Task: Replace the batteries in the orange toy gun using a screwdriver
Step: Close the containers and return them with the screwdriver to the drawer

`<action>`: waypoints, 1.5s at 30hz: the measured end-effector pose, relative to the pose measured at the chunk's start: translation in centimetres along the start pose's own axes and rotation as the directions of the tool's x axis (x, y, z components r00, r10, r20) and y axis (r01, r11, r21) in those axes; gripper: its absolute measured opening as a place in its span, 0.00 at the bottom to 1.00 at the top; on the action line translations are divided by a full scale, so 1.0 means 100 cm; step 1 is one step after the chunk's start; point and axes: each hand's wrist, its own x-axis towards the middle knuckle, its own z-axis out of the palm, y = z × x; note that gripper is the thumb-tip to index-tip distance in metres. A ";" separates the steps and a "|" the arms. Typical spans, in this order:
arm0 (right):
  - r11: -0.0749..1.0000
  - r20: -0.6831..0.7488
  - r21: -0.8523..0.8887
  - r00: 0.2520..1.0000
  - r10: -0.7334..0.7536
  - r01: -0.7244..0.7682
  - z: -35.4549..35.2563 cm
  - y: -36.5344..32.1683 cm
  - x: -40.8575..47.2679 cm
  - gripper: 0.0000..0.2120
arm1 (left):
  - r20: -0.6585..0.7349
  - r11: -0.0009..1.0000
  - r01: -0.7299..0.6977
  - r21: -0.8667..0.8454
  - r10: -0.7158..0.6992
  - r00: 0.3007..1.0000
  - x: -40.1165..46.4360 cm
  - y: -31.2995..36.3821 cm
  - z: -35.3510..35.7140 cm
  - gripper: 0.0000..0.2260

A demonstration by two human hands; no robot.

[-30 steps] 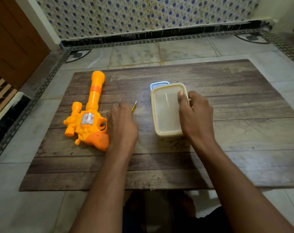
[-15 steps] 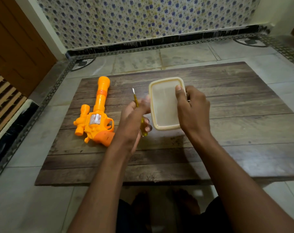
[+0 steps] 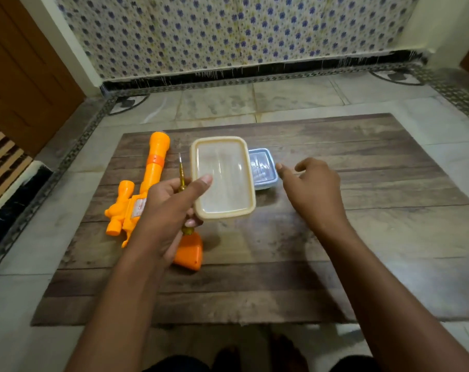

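Note:
The orange toy gun (image 3: pixel 154 167) lies on the wooden table (image 3: pixel 362 237) at the left, barrel pointing away from me. My left hand (image 3: pixel 163 210) hovers over its body and holds a thin yellow-handled screwdriver (image 3: pixel 181 173), tip pointing away. The same hand pinches the near-left corner of a cream-rimmed translucent lid (image 3: pixel 222 173), thumb on top. A small blue container (image 3: pixel 263 167) stands on the table just right of the lid, uncovered. My right hand (image 3: pixel 314 189) hangs right of the container with loosely curled fingers, holding nothing.
The low table stands on a marble floor (image 3: pixel 281 100) in front of a patterned wall. A brown door (image 3: pixel 26 76) is at the far left. My feet show under the table's near edge.
The lid passed from my right hand to my left, which still holds the screwdriver. The lid shifted left and uncovered the blue container. My right hand let go and moved right.

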 end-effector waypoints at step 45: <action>0.805 0.617 0.525 0.775 -0.136 -0.276 -0.204 -0.453 -0.026 0.04 | -0.501 0.909 0.193 -0.369 -0.370 0.782 -0.148 0.434 -0.103 0.10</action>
